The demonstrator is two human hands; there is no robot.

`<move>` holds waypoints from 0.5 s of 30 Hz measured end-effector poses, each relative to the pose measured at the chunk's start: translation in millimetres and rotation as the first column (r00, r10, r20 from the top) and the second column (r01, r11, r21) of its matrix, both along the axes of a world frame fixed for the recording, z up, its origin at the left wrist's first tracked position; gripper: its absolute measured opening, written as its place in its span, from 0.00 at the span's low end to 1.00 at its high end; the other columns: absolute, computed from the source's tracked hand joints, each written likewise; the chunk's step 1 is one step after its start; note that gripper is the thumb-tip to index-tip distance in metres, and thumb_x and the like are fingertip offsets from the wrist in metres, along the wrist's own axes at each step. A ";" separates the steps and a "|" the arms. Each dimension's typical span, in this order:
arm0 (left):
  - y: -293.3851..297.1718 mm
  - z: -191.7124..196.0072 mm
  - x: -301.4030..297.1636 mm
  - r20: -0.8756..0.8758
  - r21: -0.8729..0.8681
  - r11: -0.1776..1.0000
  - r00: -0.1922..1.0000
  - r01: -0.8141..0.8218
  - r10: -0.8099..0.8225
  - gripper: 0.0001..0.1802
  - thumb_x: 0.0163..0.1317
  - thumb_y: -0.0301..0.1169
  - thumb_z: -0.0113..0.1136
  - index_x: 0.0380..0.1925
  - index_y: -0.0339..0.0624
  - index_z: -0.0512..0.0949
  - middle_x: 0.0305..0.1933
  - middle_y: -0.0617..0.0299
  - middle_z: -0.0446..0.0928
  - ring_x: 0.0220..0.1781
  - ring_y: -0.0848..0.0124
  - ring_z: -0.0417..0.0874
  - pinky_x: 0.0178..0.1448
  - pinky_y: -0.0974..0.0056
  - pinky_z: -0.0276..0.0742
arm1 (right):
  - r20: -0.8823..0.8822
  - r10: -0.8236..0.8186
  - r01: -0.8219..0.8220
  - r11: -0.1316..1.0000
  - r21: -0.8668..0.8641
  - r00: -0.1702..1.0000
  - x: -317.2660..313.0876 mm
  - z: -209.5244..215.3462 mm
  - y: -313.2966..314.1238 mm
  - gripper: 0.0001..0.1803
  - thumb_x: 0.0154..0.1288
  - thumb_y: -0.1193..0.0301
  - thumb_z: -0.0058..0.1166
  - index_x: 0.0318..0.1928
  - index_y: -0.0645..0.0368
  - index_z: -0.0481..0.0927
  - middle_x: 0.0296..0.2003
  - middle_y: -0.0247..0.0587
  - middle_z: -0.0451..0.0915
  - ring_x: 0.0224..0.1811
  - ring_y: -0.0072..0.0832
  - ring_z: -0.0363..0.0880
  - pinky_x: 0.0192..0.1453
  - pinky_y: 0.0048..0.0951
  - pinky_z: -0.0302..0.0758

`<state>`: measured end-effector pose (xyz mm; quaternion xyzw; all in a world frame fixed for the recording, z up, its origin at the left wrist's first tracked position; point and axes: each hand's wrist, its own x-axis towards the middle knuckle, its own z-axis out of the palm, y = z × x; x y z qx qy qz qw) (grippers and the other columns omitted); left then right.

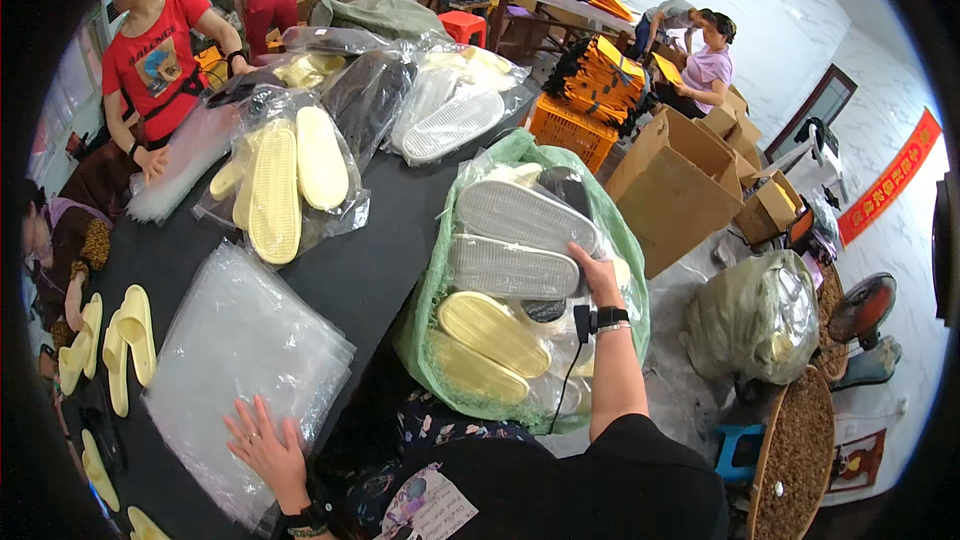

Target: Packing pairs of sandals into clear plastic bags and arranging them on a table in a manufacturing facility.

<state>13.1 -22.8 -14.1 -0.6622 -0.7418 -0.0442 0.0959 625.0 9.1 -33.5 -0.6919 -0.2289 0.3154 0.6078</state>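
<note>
on black table, lower left: left hand (262,445), fingers spread flat on stack of clear plastic bags (240,345); thin, slippery, best pinched at an edge. right hand (598,278) grasps grey slipper (512,268) inside green sack (432,280); light, flexible, likely easy by the heel.

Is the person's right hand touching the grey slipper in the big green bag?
Touching. The head view shows the right hand with its fingers wrapped over the end of the grey slipper in the green bag, no gap between them.
</note>
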 end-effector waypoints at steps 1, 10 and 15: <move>-1.2 -0.7 -1.0 0.006 -0.005 1.000 1.000 0.005 -0.005 0.33 0.69 0.49 0.48 0.73 0.58 0.60 0.80 0.59 0.50 0.80 0.46 0.46 0.75 0.33 0.41 | -0.094 -0.027 0.028 1.000 0.004 0.995 -3.6 1.5 -0.6 0.28 0.55 0.63 0.73 0.53 0.63 0.81 0.46 0.40 0.83 0.44 0.26 0.82 0.47 0.28 0.78; 3.8 2.5 3.4 0.066 0.001 0.999 0.997 0.049 -0.049 0.34 0.67 0.49 0.52 0.72 0.56 0.62 0.79 0.55 0.52 0.78 0.42 0.47 0.75 0.33 0.41 | -0.203 0.114 -0.038 0.938 0.344 0.972 25.4 61.4 -26.8 0.26 0.66 0.61 0.61 0.57 0.68 0.75 0.49 0.43 0.82 0.47 0.30 0.83 0.52 0.31 0.79; 1.3 -5.7 -6.2 0.024 0.060 0.997 0.999 0.042 -0.044 0.35 0.66 0.50 0.53 0.72 0.56 0.62 0.79 0.55 0.52 0.78 0.42 0.48 0.75 0.33 0.41 | -0.253 0.157 -0.028 0.894 0.448 0.955 -6.6 124.0 23.9 0.29 0.69 0.52 0.55 0.59 0.63 0.75 0.50 0.41 0.82 0.48 0.28 0.83 0.53 0.31 0.79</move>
